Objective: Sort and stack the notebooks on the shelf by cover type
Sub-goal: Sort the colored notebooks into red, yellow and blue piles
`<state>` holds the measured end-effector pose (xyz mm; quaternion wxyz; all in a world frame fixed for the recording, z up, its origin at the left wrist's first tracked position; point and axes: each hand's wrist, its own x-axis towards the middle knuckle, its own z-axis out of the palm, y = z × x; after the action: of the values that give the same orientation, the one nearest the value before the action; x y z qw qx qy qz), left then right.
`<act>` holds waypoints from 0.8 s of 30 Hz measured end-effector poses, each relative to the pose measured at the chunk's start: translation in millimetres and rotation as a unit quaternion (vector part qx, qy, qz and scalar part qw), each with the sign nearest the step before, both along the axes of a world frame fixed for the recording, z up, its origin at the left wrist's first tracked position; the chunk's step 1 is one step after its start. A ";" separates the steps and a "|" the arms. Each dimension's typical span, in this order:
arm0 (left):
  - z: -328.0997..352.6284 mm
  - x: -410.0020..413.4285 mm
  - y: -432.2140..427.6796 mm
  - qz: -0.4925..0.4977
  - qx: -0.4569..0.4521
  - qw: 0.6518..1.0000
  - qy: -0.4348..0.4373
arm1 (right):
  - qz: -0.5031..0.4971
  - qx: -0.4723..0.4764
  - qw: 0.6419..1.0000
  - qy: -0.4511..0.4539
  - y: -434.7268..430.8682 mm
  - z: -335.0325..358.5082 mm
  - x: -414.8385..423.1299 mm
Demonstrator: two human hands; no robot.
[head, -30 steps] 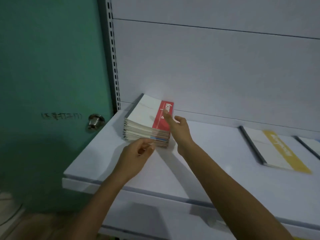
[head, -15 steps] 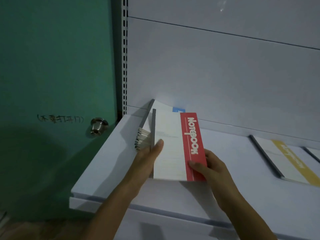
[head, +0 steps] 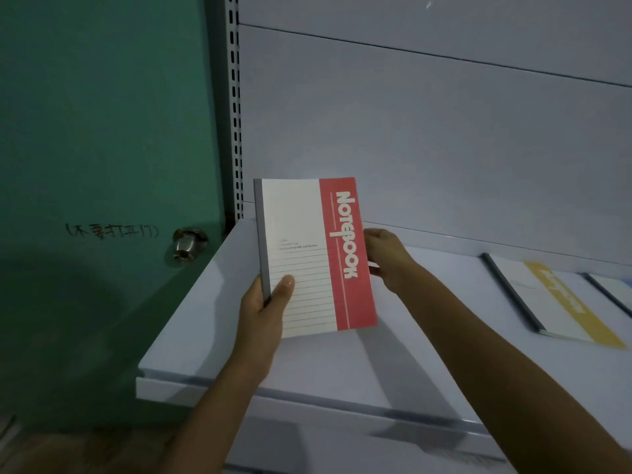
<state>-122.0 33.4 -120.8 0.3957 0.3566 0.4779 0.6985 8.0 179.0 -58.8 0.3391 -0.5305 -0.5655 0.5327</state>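
Closest to me, my left hand [head: 265, 302] pinches the red notebook [head: 301, 241] at its grey spine, thumb flat on the lined cover, other fingers hidden behind. My right hand [head: 386, 258] grips the opposite red edge, fingers curled round it. Between them the book hangs clear of the shelf [head: 342, 360], cover tilted toward the camera, I reckon so I can judge its cover type before placing it. Further right a yellow notebook [head: 554, 302] lies flat on the shelf, likely seeding another pile, another book's edge [head: 612, 295] just beside it. Behind stand the pale back panel [head: 410, 131] and a green door [head: 102, 131]
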 end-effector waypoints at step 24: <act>1.8 141.1 98.0 -0.117 -0.110 0.970 0.181 | -0.275 0.398 0.873 -0.066 -41.6 -2.2 251.5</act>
<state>19.1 131.4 -119.0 0.4190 0.4845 0.5705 0.5140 259.5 137.4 -61.0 0.6166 -0.5187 -0.5816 0.1116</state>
